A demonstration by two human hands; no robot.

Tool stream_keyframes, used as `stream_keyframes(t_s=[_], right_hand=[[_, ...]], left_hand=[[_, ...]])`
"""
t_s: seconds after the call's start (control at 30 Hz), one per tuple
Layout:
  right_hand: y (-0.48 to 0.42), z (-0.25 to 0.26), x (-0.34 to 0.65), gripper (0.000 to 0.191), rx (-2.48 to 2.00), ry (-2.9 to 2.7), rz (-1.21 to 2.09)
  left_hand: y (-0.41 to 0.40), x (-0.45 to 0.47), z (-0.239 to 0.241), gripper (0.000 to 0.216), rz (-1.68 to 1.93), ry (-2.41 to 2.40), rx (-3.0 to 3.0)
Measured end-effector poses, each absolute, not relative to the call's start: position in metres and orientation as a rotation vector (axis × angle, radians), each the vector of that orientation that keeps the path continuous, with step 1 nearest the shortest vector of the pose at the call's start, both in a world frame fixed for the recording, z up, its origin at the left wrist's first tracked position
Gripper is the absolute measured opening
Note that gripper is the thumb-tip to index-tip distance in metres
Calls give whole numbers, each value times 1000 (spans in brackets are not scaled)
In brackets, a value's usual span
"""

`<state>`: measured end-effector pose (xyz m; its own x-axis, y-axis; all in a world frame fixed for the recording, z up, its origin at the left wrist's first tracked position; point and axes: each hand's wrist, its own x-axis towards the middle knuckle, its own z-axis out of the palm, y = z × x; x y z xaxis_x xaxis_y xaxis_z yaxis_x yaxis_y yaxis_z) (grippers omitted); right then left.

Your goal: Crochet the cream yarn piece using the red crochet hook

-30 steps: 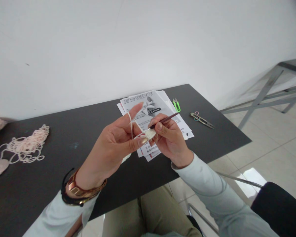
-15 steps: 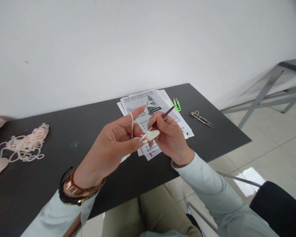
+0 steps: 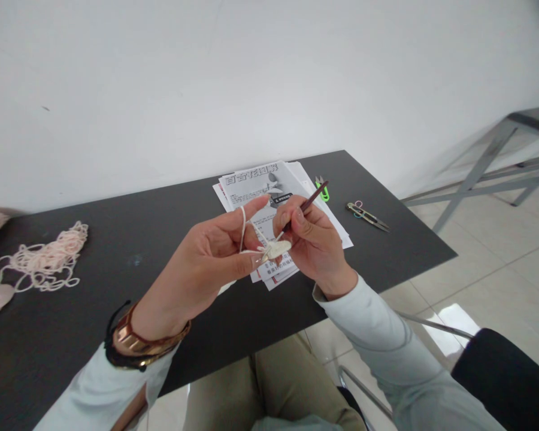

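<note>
Small change in the last second: the hook (image 3: 308, 203) is tipped steeper than it was, its back end now aimed up toward the green snips (image 3: 324, 190), and the right hand (image 3: 317, 248) has rolled up a touch with it. The left hand (image 3: 206, 266) hasn't really budged. My read is the hook is partway through working a stitch, nothing more dramatic than that.

Grip-wise, the right hand is closed around the hook, pencil-style, thumb and fingers tight on the shaft. The left thumb and a finger are pinched on the little cream piece (image 3: 279, 248), and the yarn (image 3: 243, 224) runs up over the raised index finger. The piece sits between both hands, in the air above the near edge of the desk (image 3: 161, 227), not touching it.

On the desk: papers (image 3: 251, 182) stacked at the far edge, the snips just beside them, scissors (image 3: 368, 217) toward the far right corner, and a loose pile of pink yarn (image 3: 49, 257) by the left edge.

Room's plain: white wall behind, tiled floor to the right, a metal-framed table (image 3: 498, 149) off in the corner, and a dark chair (image 3: 498, 371) beside the person.
</note>
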<state>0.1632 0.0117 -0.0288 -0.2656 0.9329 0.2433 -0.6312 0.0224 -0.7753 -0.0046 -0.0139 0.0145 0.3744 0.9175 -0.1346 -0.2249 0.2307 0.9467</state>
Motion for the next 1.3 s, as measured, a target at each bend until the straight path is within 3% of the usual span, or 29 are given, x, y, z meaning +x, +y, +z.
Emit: stream_keyframes(t_s=[1.07,1.3], right_hand=[[6,-22,172,19,-575,-1202,1102],[0,-12,180,16,-634,-1513,864]], left_hand=[[-12,-6,12,66,896,901,1095],[-10,-4,12,63,893,976,1147]])
